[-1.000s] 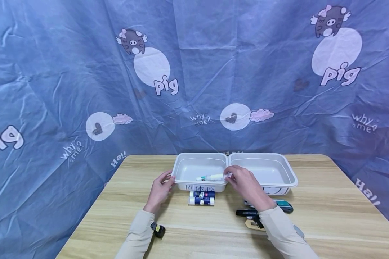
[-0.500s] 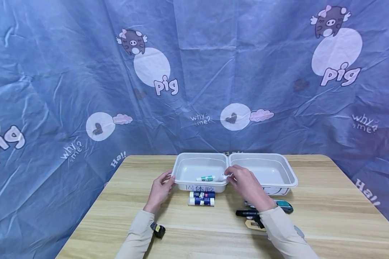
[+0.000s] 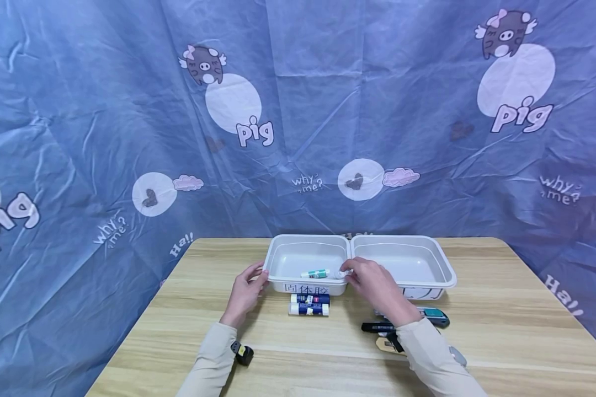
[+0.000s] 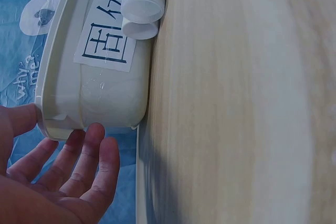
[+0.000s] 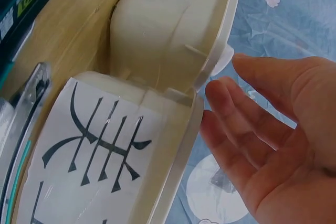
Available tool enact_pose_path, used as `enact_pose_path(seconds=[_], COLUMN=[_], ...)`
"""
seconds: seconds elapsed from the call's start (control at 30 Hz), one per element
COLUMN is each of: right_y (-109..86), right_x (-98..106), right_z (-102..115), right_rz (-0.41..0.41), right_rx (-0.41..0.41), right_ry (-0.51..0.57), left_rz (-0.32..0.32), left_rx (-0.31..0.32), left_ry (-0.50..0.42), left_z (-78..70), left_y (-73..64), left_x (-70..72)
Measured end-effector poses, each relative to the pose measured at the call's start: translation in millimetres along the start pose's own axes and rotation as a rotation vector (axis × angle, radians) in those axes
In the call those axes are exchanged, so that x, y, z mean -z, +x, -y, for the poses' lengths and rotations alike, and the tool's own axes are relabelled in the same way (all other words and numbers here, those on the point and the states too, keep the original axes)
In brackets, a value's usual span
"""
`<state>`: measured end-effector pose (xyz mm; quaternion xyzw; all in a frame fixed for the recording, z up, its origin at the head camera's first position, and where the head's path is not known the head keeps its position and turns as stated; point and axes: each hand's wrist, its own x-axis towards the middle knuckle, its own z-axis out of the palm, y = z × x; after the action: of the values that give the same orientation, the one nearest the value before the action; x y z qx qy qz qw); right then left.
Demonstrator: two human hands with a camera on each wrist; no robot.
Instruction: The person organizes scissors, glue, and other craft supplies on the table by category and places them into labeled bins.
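Observation:
My left hand (image 3: pixel 245 289) grips the near left corner of the left white plastic tray (image 3: pixel 298 256), thumb at the rim and fingertips under its edge in the left wrist view. Over that tray's right end, my right hand (image 3: pixel 374 284) pinches a whitish glue stick (image 3: pixel 339 274) between thumb and fingers; most of the stick is hidden. In the right wrist view its white end (image 5: pixel 224 60) shows behind the rim. A green and white glue stick (image 3: pixel 315 273) lies inside the left tray. Two blue glue sticks with white caps (image 3: pixel 308 309) lie in front of it.
A second white tray (image 3: pixel 402 256) adjoins on the right, with a paper label (image 5: pixel 94 145) on its front. Before it, partly under the right forearm, lie a green and black utility knife (image 3: pixel 435 315), a black slim item (image 3: pixel 376 327) and a tan-handled knife (image 3: pixel 386 344).
The whitish glue stick has gone from lying lengthwise beside the green one to showing only a short end, lower in the tray. My right hand has shifted slightly left; my left stays put.

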<state>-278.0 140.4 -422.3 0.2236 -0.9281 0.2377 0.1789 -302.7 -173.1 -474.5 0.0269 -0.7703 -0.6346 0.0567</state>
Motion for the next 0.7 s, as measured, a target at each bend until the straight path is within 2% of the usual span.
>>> enact_pose_path(seconds=[0.2,0.5,0.7], right_y=[0.2,0.6,1.1], right_x=[-4.5,-9.6,-10.3], right_z=[3.7,2.1,2.3], right_rz=[0.024,0.028,0.028], right_rx=[0.03,0.137,0.144], right_ry=[-0.017,-0.057,-0.08], left_rz=[0.0,0.003,-0.008], left_rx=[-0.001,0.005,-0.012], left_ry=[0.003,0.006,0.027], left_z=[0.3,1.3,0.9], left_y=[1.0,1.2,0.5], left_x=[-0.1,-0.3,-0.3])
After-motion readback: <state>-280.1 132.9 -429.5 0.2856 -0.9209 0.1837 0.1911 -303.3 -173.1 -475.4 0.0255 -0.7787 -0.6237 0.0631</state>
